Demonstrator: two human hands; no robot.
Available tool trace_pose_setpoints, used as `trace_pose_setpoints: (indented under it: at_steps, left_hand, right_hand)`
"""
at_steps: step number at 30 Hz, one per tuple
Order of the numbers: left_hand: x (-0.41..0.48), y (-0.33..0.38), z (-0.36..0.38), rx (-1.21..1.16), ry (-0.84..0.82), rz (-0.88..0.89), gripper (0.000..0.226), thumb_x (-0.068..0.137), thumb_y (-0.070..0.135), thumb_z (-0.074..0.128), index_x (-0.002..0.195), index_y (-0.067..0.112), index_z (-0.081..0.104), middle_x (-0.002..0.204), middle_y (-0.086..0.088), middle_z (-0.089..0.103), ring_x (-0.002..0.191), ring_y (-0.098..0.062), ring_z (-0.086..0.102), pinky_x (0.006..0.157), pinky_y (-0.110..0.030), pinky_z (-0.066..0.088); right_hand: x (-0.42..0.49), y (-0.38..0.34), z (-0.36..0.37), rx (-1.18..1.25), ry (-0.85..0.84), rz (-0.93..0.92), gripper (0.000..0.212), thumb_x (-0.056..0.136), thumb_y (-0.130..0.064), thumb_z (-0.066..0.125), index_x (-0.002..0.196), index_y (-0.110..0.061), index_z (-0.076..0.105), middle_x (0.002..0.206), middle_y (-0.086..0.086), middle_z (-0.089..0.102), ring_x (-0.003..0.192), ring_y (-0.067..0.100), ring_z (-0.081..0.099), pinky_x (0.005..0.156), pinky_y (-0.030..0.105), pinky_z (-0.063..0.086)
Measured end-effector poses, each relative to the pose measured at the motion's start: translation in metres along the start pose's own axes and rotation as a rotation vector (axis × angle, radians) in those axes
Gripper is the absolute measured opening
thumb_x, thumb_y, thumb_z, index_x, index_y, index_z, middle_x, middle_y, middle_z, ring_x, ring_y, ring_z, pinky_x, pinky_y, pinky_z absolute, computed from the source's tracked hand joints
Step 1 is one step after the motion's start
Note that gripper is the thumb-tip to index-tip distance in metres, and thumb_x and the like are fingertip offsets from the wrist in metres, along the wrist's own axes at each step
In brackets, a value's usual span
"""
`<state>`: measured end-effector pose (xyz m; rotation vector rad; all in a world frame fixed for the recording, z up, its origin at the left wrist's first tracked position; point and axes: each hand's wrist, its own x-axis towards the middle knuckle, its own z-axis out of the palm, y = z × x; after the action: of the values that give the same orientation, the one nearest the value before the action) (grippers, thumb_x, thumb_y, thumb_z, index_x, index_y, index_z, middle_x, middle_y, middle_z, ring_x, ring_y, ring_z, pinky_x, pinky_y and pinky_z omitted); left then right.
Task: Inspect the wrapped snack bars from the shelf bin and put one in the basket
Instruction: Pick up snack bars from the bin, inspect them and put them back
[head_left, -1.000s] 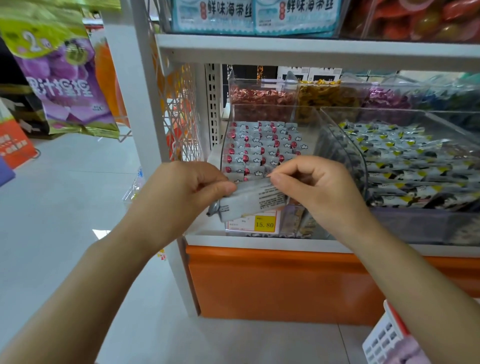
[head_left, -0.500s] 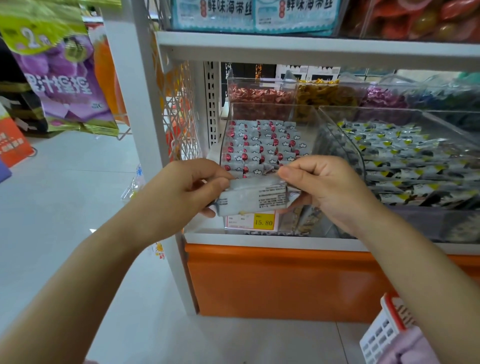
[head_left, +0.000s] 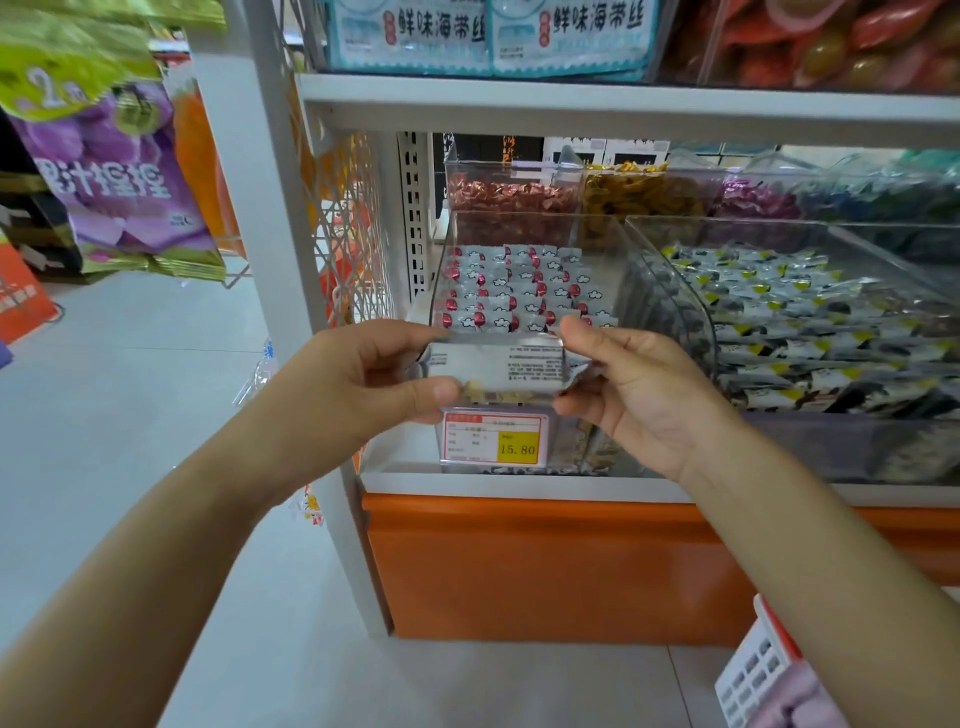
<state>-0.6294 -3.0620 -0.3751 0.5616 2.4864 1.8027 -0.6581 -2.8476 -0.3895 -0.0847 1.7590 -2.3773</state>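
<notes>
A silvery wrapped snack bar (head_left: 493, 366) with small printed text facing me is held level in front of the clear shelf bin (head_left: 613, 244). My left hand (head_left: 358, 379) pinches its left end between thumb and fingers. My right hand (head_left: 628, 387) pinches its right end. Behind it the bin holds several more wrapped bars (head_left: 514, 291) with red and white marks, laid in rows. A corner of the white and red basket (head_left: 753, 670) shows at the bottom right, hanging under my right forearm.
A wider clear bin (head_left: 810, 312) of yellow, black and white packets stands to the right. A price tag (head_left: 496, 439) reading 15.80 sits on the bin front. A white upright post (head_left: 249, 171) and the shelf above (head_left: 623, 106) frame the opening. Purple snack bags (head_left: 114, 182) hang at the left.
Both hands turned the bar from tilted to level, so its printed back faces me. My right hand has opened up palm-side toward me at the bar's right end.
</notes>
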Motion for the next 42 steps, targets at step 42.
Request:
trace_pose_setpoints:
  at_steps: [42]
  left_hand:
    - [0.022,-0.035,0.001,0.551,0.205,0.066,0.042,0.097,0.015,0.042,0.137,0.024,0.043,0.133,0.003,0.046,0.104,0.001,0.044,0.083,-0.013,0.033]
  right_hand:
    - [0.063,0.010,0.037,-1.574,0.078,-0.728,0.019,0.087,-0.036,0.060,0.099,-0.026,0.072,0.096,-0.006,0.057,0.098,0.016,0.035,0.076,0.030,0.026]
